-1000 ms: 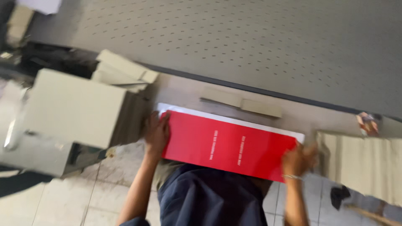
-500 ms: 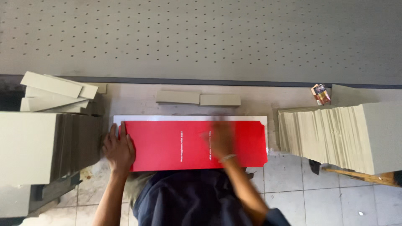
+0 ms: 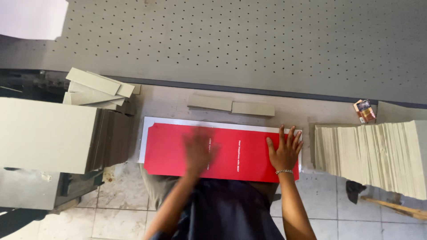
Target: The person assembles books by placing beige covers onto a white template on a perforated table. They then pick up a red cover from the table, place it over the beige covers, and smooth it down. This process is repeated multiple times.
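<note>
Since half a second ago: hands shifted rightward along flat glossy red rectangular cover sheet (image 3: 222,152), lying on white backing at grey bench (image 3: 169,104) front edge. Left hand (image 3: 198,151) motion-blurred, grip unclear. Right hand (image 3: 284,149) pressed flat near sheet's right end, fingers spread.

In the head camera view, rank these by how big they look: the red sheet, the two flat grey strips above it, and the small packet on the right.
1. Red sheet, clearly largest.
2. Two grey strips: alike, too close to rank.
3. Small packet, smallest.
</note>
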